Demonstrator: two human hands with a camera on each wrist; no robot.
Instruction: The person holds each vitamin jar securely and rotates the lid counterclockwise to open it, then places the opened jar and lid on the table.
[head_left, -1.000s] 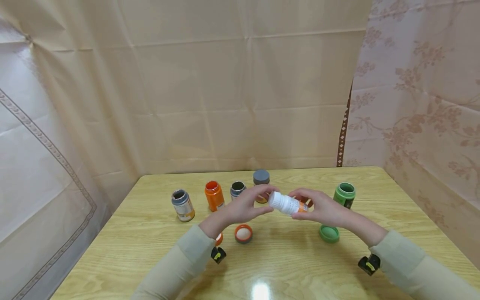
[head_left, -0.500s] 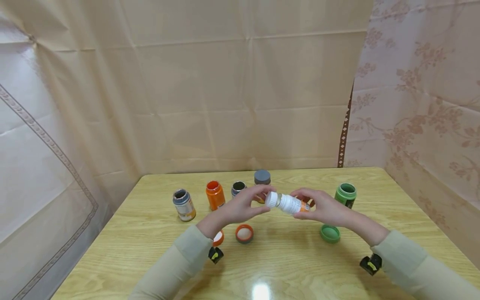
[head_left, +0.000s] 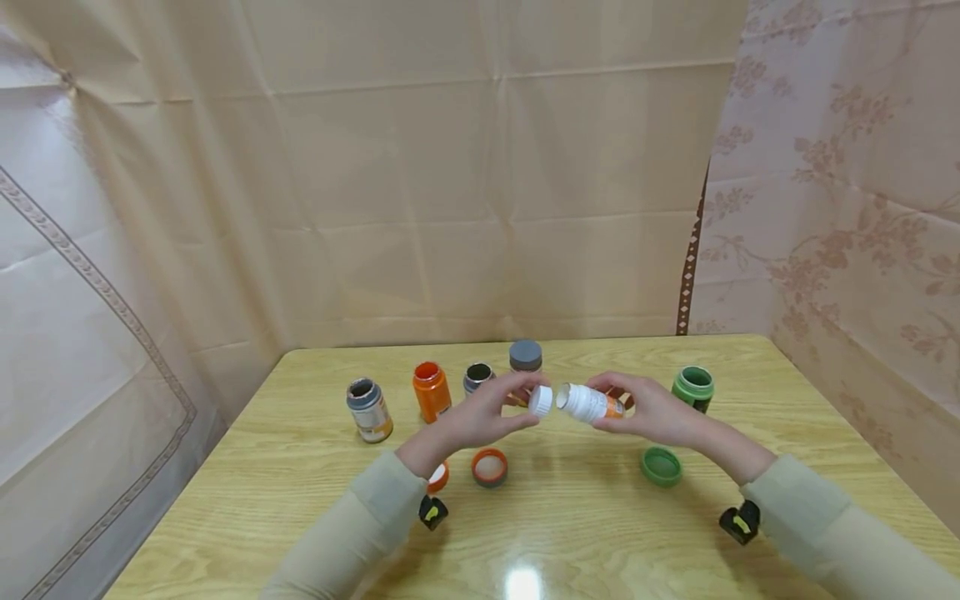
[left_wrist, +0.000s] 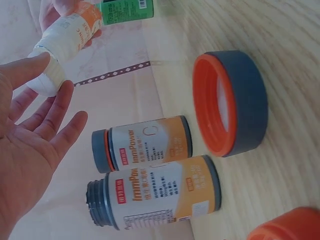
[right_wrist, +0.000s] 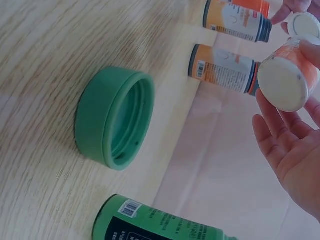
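My right hand (head_left: 648, 408) grips a white bottle (head_left: 585, 403) with an orange band near its base, tilted so the uncapped mouth faces left. Between the thumb and fingers of my left hand (head_left: 480, 414) is a white ribbed screw cap (head_left: 540, 401), a small gap away from the bottle's mouth. Both are held above the table. In the left wrist view the cap (left_wrist: 49, 75) overlaps the bottle (left_wrist: 70, 35). The right wrist view shows the bottle's pale round base (right_wrist: 283, 84).
Uncapped jars stand behind: a grey-and-white jar (head_left: 369, 412), an orange jar (head_left: 431, 392), another grey jar (head_left: 477, 377) and a green jar (head_left: 692, 388). One jar wears a grey lid (head_left: 525, 356). Loose on the table (head_left: 585, 533) lie a grey-orange lid (head_left: 489, 468), an orange lid (head_left: 438, 477) and a green lid (head_left: 661, 467).
The white cap, first seated on the bottle, has come off its neck. The bottle has shifted slightly right, away from the cap, and its open mouth now shows.
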